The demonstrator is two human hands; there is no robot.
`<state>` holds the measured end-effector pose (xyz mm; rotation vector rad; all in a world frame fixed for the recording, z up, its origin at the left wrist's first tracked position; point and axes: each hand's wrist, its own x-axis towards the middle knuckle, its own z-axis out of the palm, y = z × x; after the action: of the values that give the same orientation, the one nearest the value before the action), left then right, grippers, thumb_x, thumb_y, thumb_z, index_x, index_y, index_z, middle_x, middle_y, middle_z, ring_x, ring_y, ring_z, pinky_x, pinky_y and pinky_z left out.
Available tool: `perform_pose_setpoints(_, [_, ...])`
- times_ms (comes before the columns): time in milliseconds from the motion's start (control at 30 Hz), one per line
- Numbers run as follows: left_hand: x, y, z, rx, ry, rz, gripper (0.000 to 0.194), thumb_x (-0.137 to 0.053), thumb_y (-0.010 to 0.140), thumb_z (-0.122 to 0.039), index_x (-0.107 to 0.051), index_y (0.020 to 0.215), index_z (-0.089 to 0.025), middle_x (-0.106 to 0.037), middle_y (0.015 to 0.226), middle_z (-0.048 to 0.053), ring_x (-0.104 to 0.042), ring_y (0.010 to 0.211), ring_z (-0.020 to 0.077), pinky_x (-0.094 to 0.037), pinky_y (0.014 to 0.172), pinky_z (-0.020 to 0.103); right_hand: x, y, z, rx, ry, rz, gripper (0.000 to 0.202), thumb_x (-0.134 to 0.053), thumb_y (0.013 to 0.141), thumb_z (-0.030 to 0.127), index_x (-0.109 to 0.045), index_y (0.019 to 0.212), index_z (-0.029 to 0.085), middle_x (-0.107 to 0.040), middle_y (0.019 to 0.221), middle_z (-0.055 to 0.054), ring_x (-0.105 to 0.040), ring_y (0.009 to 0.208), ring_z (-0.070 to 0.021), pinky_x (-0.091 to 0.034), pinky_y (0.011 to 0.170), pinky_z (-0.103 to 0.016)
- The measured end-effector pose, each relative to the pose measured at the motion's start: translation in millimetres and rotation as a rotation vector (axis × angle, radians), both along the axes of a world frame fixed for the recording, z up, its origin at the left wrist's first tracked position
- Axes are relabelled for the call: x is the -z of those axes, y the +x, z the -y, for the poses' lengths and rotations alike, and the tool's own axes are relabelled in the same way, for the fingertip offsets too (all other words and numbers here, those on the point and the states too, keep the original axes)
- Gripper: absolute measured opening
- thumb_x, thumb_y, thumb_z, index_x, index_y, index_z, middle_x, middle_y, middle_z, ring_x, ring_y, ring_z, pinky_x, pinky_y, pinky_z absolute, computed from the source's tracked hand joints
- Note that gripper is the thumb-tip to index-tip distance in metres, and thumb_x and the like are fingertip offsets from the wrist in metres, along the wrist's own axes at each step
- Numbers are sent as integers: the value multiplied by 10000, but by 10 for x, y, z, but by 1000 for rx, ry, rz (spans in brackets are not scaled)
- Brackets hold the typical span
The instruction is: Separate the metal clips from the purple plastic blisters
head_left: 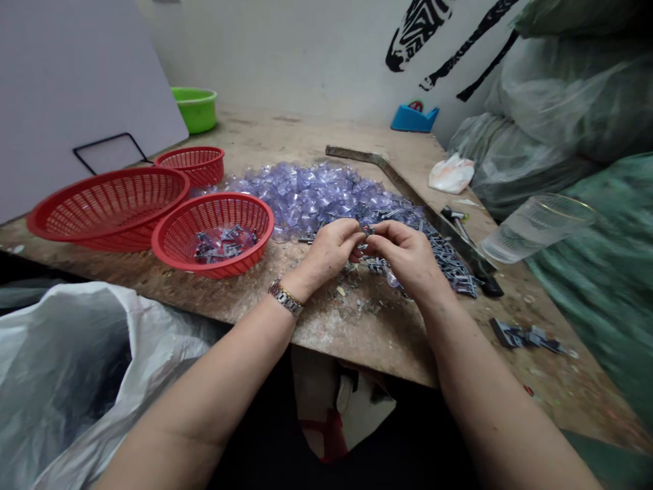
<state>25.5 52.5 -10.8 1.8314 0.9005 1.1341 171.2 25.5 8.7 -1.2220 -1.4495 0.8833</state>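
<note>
My left hand (334, 248), with a metal watch (286, 297) on its wrist, is closed, thumb and fingers pinched together. Close beside it my right hand (405, 255) is closed too, its fingertips nearly meeting the left ones. What they hold between them is too small and hidden to name. Just behind the hands lies a heap of clear purplish plastic pieces (306, 194). Small grey parts (451, 262) are piled to the right of my right hand. A red basket (168, 235) left of my left hand holds some grey and clear pieces (224, 243).
Two more red baskets (109, 204) (191, 160) and a green basin (198, 109) stand at the left. A bent metal bar (403, 187), a hammer (462, 231), a tilted glass (533, 228) and a blue tape dispenser (414, 118) are on the right. A white sack (158, 327) hangs front left.
</note>
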Motion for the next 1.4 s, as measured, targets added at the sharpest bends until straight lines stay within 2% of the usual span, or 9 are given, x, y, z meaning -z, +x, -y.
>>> perform_pose_setpoints(367, [17,6,-10,7,9,4,248,-499,852,-148,-399,628,-181,-470,634,-23,-502,589,93,-442,564,220,89,10,-50,-44,-104,-160,243,-725,636,363,-559,719,206,-584,656,40,-619,634,-133,-568,711,-343])
perform_pose_setpoints(633, [-58,0,38,113,-164,109,255,-523,875,-196,-411,647,-170,-489,613,-25,-537,537,72,-478,510,192,95,-17,-53,-15,-105,-190,301,-755,606,410,-546,690,211,-563,644,51,-587,604,-115,-579,680,-327])
perform_pose_setpoints(767, [-92,-17,55,138,-182,128,240,-527,877,-207,-433,661,-163,-514,594,-23,-553,539,70,-480,512,178,106,-21,-65,-4,-76,-173,279,-745,620,404,-559,707,215,-578,657,45,-588,615,-123,-571,669,-320])
perform_pose_setpoints(900, [-75,0,64,93,-102,135,208,-499,881,-183,-460,678,-158,-528,622,-25,-551,553,68,-475,543,182,115,-7,-78,31,45,-75,198,-684,675,362,-588,762,212,-604,700,27,-588,641,-138,-544,667,-320])
perform_pose_setpoints(1000, [-37,26,52,11,-24,124,173,-490,878,-167,-493,706,-157,-532,670,-17,-550,574,70,-470,552,183,109,9,-68,127,245,131,140,-647,715,302,-622,817,209,-641,791,-4,-597,722,-159,-519,706,-328])
perform_pose_setpoints(1133, [7,40,18,-41,3,124,100,-509,863,-169,-546,771,-152,-556,774,3,-551,582,67,-471,534,184,98,21,-41,189,447,359,191,-623,759,253,-642,948,227,-656,860,-24,-600,774,-181,-508,735,-343])
perform_pose_setpoints(1400, [11,44,11,-12,-78,183,70,-501,839,-150,-571,842,-147,-578,754,-2,-575,591,76,-498,537,187,97,22,-19,188,532,428,177,-587,788,200,-616,960,232,-643,870,-30,-593,750,-182,-504,722,-339])
